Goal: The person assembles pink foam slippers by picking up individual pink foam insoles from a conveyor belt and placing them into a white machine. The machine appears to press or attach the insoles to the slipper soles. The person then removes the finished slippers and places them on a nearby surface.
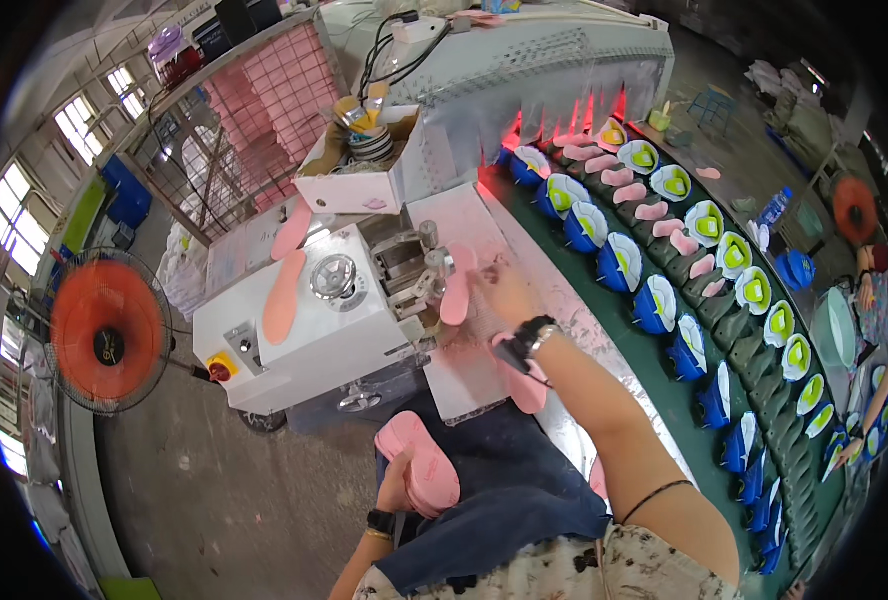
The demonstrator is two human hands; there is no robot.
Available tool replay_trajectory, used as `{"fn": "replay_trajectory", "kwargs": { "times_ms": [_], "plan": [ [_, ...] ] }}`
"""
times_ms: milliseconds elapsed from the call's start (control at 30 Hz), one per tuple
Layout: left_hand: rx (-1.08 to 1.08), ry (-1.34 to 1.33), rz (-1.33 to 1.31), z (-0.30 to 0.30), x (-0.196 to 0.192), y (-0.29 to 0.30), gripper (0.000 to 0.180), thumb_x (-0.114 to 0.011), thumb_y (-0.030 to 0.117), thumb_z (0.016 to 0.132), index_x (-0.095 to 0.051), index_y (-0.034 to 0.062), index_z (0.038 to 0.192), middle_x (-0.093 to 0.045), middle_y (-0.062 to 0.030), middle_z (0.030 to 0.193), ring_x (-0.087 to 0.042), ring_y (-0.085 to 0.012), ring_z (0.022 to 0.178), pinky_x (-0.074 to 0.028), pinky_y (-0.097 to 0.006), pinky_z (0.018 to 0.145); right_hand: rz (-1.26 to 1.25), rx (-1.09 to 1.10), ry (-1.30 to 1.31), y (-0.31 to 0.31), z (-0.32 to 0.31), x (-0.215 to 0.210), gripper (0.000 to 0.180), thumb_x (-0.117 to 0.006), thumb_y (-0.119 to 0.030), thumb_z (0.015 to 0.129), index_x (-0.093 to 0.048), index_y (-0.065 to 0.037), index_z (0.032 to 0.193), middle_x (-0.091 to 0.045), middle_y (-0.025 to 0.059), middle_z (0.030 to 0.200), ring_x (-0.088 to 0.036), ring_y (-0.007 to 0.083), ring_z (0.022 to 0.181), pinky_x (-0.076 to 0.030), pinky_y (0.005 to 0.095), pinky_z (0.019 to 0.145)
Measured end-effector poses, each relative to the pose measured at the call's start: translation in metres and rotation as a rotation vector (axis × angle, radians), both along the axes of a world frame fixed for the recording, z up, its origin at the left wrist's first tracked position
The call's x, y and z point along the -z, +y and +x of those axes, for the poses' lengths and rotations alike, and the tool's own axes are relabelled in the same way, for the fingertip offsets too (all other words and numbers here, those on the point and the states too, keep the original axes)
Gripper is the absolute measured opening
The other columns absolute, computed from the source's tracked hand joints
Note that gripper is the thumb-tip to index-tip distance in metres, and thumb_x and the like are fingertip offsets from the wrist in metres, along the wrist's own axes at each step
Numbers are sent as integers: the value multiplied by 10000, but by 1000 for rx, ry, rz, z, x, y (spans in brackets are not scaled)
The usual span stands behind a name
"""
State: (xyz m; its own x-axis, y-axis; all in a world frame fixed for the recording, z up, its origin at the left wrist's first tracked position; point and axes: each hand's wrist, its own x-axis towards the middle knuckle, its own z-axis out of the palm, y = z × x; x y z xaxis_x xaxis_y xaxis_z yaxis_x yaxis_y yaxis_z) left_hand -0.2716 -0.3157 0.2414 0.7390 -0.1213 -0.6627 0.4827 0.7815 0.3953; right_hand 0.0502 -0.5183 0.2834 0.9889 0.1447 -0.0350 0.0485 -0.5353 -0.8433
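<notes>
Holding insoles low w/ L hand, R hand outstretched.

Insole stack: here in pink, matt and foam-like, smooth across the top face.
Machine housing: painted metal by the look of it, smooth, with a soft sheen.
Dial: bright metal, properly shiny.
Roller assembly: bare metal, duller.
Lap cloth: dark woven-looking fabric, matt and creased.
Open carton: white cardboard, flat finish.
Conveyor belt: green, smooth, faintly glossy.
Belt-side strip: silvery metal, gleaming, blotchy in patches.
Fan guard: thin wire.
</notes>
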Motion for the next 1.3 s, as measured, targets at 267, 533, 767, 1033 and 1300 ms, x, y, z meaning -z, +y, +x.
{"fn": "replay_trajectory", "kwargs": {
  "times_ms": [267,533,767,1033,1300],
  "plan": [
    [122,11,90,15,-23,-11,530,-536,456,901,-505,35,1223,-616,-114,1108,-600,-283,1027,-492,-446,894,328,273,-65,-17,66,62,353,-632,-279,868,-592,18,1055,-660,142,774,-675,232,643,-510,317,525],
    [178,35,41,30,-18,-38,434,-541,449,891,-543,77,1114,-629,-103,986,-628,-288,893,-519,-451,792,595,924,-97,-326,-31,62,289,-507,-70,875,-437,-43,1154,-597,175,837,-644,268,532,-545,353,432],
    [217,52,64,50,-37,-62,384,-537,401,909,-551,67,1099,-628,-91,981,-624,-264,887,-520,-408,777,214,1158,-51,-547,-83,121,265,-637,-68,692,-599,9,942,-644,66,750,-643,215,669,-511,332,622],
    [259,67,56,35,12,-39,360,-514,352,941,-552,53,1138,-627,-70,1027,-611,-231,941,-500,-367,827,469,235,0,-199,-88,64,134,-552,-174,875,-596,-109,984,-551,1,695,-531,127,626,-451,297,561],
    [543,-230,910,39,-7,-31,347,-512,273,960,-571,2,1169,-633,-62,1052,-601,-199,993,-471,-327,881,500,-193,240,-29,-218,19,225,-638,-224,898,-633,-8,959,-643,53,823,-588,125,711,-471,255,648]
  ]
}}
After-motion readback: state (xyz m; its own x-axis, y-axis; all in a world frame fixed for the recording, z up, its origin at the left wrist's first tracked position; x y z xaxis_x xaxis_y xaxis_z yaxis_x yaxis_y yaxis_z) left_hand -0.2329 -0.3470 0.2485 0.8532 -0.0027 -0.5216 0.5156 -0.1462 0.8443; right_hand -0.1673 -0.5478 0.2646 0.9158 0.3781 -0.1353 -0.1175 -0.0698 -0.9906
